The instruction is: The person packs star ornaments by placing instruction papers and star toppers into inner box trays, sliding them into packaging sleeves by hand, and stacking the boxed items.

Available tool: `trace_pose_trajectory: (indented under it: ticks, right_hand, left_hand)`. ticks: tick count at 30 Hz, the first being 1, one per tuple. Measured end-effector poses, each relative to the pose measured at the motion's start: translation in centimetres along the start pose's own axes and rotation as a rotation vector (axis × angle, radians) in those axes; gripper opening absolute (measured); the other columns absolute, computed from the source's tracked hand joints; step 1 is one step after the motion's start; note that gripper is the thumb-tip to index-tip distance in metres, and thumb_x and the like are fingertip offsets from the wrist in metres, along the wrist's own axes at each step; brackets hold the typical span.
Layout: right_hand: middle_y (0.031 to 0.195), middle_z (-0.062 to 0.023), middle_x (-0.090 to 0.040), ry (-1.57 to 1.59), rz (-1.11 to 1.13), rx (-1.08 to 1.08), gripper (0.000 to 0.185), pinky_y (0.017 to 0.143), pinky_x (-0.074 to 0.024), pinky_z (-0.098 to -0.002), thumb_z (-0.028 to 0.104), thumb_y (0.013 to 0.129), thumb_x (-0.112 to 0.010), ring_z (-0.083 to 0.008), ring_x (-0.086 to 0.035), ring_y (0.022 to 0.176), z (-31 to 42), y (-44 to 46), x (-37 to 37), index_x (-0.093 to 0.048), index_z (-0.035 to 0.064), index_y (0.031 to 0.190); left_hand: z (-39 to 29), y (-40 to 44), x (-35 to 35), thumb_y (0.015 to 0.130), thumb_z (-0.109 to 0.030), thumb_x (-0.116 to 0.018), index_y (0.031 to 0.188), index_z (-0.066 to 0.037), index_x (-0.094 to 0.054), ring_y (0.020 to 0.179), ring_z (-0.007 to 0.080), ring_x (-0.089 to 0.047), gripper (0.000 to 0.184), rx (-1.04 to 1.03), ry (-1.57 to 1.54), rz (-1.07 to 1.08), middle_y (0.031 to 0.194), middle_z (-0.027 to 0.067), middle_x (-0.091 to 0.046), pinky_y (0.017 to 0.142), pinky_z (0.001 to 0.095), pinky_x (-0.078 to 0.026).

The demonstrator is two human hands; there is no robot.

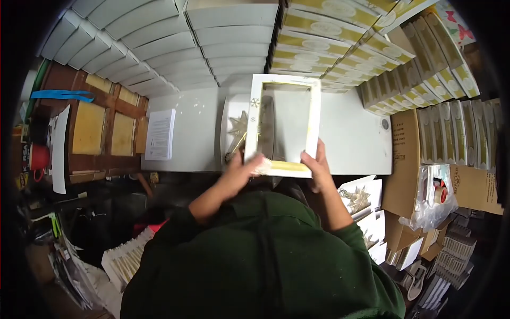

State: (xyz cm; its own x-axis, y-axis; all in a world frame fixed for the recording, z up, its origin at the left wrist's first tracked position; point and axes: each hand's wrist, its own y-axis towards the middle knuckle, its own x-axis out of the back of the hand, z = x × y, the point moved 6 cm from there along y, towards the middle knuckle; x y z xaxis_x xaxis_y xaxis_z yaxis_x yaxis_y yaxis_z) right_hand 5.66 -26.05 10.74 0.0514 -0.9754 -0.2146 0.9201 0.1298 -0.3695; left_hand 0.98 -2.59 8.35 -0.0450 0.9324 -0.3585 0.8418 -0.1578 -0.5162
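Note:
Tilted up over the white table is a windowed box cover (314, 119), white and gold with a snowflake print on its side. My left hand (240, 171) grips its lower left corner, and my right hand (317, 166) has the lower right corner between thumb and fingers. Just left of the cover, partly behind it, a white tray (225, 143) lies on the table. It holds a pale gold star ornament (238, 124) with a wire coil near its lower end, close to my left hand.
Stacks of plain white boxes (234, 34) and gold-and-white boxes (313, 42) line the table's back. A paper stack (160, 134) lies at the left. More star ornaments (358, 199) in white trays sit low at right, near a cardboard carton (402, 159).

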Motion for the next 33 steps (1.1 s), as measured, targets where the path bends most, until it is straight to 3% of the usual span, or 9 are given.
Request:
trace_pose_trajectory:
  ticks: [5,11,15,18,20,23,27,30,33]
  right_hand:
    - [0.135,-0.0282,-0.056,-0.037,0.178,-0.161,0.075,0.098,-0.0517,-0.0388,0.013,0.096,-0.072,-0.0313,-0.062,0.114,-9.2,4.1,-2.1,-0.029,-0.0038,0.155]
    - [0.124,-0.0234,-0.064,-0.097,0.104,-0.145,0.069,0.094,-0.0537,-0.0341,0.014,0.097,-0.073,-0.0264,-0.066,0.107,-13.9,6.8,-5.1,-0.038,-0.0050,0.152]
    - [0.121,-0.0211,-0.068,-0.086,0.197,-0.226,0.065,0.093,-0.0540,-0.0323,0.011,0.094,-0.076,-0.0239,-0.067,0.101,-14.6,5.6,-0.4,-0.046,-0.0036,0.149]
    - [0.115,-0.0183,-0.070,-0.079,0.257,-0.254,0.059,0.093,-0.0539,-0.0317,0.009,0.092,-0.079,-0.0222,-0.067,0.099,-12.7,2.8,2.2,-0.053,-0.0032,0.143]
    - [0.110,-0.0158,-0.072,-0.162,0.472,-0.368,0.053,0.093,-0.0537,-0.0321,0.006,0.090,-0.081,-0.0211,-0.068,0.098,-13.0,1.7,3.1,-0.059,-0.0034,0.137]
    - [0.105,-0.0128,-0.074,-0.494,0.581,-0.388,0.049,0.095,-0.0527,-0.0324,0.020,0.096,-0.076,-0.0228,-0.068,0.097,-9.4,3.8,3.2,-0.061,-0.0033,0.136]
    - [0.133,-0.0160,-0.064,-0.399,0.056,-0.144,0.064,0.095,-0.0511,-0.0309,0.052,0.102,-0.058,-0.0265,-0.063,0.112,-8.0,10.7,1.7,-0.059,0.0008,0.140]
    - [0.138,-0.0171,-0.060,-0.361,0.161,-0.130,0.046,0.100,-0.0474,-0.0383,0.032,0.102,-0.061,-0.0255,-0.056,0.122,-12.4,14.7,0.3,-0.061,0.0033,0.138]
    - [0.130,-0.0153,-0.062,-0.094,0.271,-0.272,0.037,0.090,-0.0497,-0.0339,0.025,0.101,-0.062,-0.0219,-0.059,0.110,-11.5,13.2,2.2,-0.063,0.0051,0.133]
  left_hand:
    - [3.4,0.2,10.3,0.100,-0.035,-0.067,0.134,0.006,-0.050,0.110,0.0243,-0.060,0.056,-0.168,0.582,-0.466,0.127,0.0192,-0.059,0.093,0.0322,-0.050]
    - [6.6,6.2,15.9,0.100,-0.031,-0.066,0.137,0.003,-0.054,0.109,0.0230,-0.060,0.052,-0.016,0.767,-0.454,0.125,0.0147,-0.061,0.096,0.0350,-0.049]
    - [5.9,5.6,14.5,0.090,-0.035,-0.077,0.129,0.009,-0.052,0.114,0.0294,-0.058,0.064,0.426,0.596,0.133,0.129,0.0214,-0.059,0.095,0.0430,-0.049]
    - [3.3,8.5,13.2,0.084,-0.029,-0.084,0.131,0.009,-0.053,0.116,0.0294,-0.058,0.068,-0.017,0.435,0.145,0.129,0.0209,-0.061,0.098,0.0432,-0.048]
    - [-3.1,9.2,12.0,0.080,-0.017,-0.087,0.140,0.003,-0.053,0.116,0.0279,-0.061,0.072,-0.312,0.746,-0.279,0.125,0.0169,-0.066,0.104,0.0395,-0.047]
    - [-3.6,10.7,10.1,0.078,-0.018,-0.089,0.139,0.003,-0.055,0.114,0.0282,-0.063,0.073,-0.081,0.761,0.022,0.124,0.0174,-0.067,0.105,0.0381,-0.047]
    - [-1.2,12.1,9.2,0.076,-0.022,-0.090,0.137,0.001,-0.058,0.111,0.0278,-0.064,0.072,0.165,0.745,0.330,0.123,0.0174,-0.069,0.103,0.0364,-0.047]
    - [0.2,13.5,9.8,0.078,-0.031,-0.088,0.132,-0.002,-0.063,0.109,0.0254,-0.065,0.066,0.154,0.676,0.381,0.124,0.0159,-0.069,0.098,0.0357,-0.049]
    - [-1.5,11.7,4.2,0.083,-0.047,-0.081,0.125,-0.007,-0.068,0.103,0.0256,-0.068,0.060,0.243,1.345,0.420,0.120,0.0133,-0.071,0.091,0.0358,-0.052]
